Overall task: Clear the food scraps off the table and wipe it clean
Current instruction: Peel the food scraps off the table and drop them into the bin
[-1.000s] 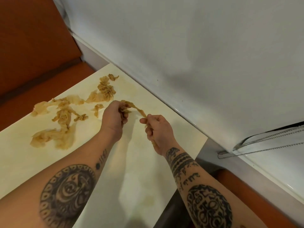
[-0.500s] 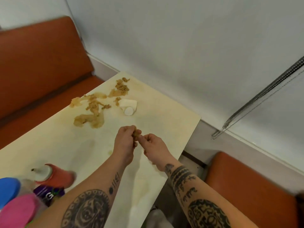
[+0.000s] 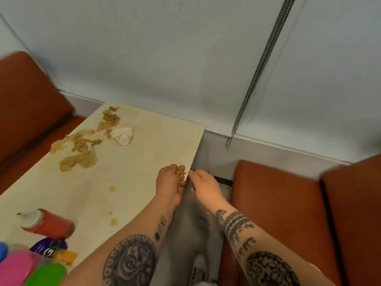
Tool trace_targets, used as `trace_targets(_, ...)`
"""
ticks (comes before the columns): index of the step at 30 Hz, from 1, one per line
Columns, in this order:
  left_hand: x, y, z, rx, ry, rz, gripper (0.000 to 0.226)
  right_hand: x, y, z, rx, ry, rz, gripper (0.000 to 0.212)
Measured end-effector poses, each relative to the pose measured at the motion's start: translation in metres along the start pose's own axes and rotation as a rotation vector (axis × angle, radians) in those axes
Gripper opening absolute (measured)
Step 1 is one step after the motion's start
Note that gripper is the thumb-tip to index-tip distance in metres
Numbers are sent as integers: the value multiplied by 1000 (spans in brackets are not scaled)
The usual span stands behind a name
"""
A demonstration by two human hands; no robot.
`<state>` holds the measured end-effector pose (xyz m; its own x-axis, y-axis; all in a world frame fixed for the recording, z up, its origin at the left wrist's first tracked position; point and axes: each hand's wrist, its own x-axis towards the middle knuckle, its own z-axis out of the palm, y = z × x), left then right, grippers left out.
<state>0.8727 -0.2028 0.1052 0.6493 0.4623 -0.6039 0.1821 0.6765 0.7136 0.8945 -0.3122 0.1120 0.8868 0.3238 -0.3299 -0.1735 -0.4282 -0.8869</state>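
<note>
Stretched scrap (image 3: 180, 172) now balled in the left grip (image 3: 170, 182) at the tabletop (image 3: 144, 153) edge; right grip (image 3: 204, 185) alongside, hold unclear; more scraps (image 3: 82, 159) remain beyond.

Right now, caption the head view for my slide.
Left hand grips food scraps at the table edge, right hand beside it; scrap pile lies at far end.
</note>
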Motion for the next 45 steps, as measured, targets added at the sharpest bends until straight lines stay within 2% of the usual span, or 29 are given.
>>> trace_targets(2,-2,-7,17,6,4,-21,29,-6,10,-24,89,70,25,37)
trace_targets(6,-17,-31,44,171,-113,-34,23,-21,45,-73,444,154,125,27)
trace_targets(10,-40,-68,71,366,-280,-41,17,-48,83,-119,560,292,192,13)
trace_targets(15,-75,-126,98,641,-483,-91,28,-90,135,-166,645,486,340,11)
trace_targets(18,-92,-169,106,735,-601,-172,24,-117,172,-188,588,537,480,9)
trace_targets(20,-102,-196,110,831,-665,-231,19,-135,197,-200,507,498,561,2)
trace_targets(23,-121,-226,113,1018,-744,-303,14,-160,216,-210,491,468,605,7)
trace_targets(28,-142,-259,116,1155,-839,-380,42,-186,219,-216,459,530,630,16)
trace_targets(31,-149,-269,119,1168,-850,-401,31,-194,226,-220,414,546,690,19)
trace_targets(34,-155,-268,122,1175,-847,-447,15,-197,231,-221,171,553,698,26)
trace_targets(36,-152,-267,122,1199,-845,-426,15,-196,231,-221,37,536,679,26)
trace_targets(38,-148,-261,121,1223,-855,-388,11,-191,231,-224,41,484,726,9)
trace_targets(39,-145,-257,121,1232,-853,-373,9,-189,225,-224,10,468,757,11)
trace_targets(40,-142,-251,120,1238,-849,-354,8,-189,223,-222,-126,435,724,27)
trace_targets(42,-132,-233,115,1214,-823,-305,8,-180,215,-218,-141,421,679,35)
trace_targets(45,-116,-204,105,1170,-792,-211,12,-162,203,-206,113,462,688,27)
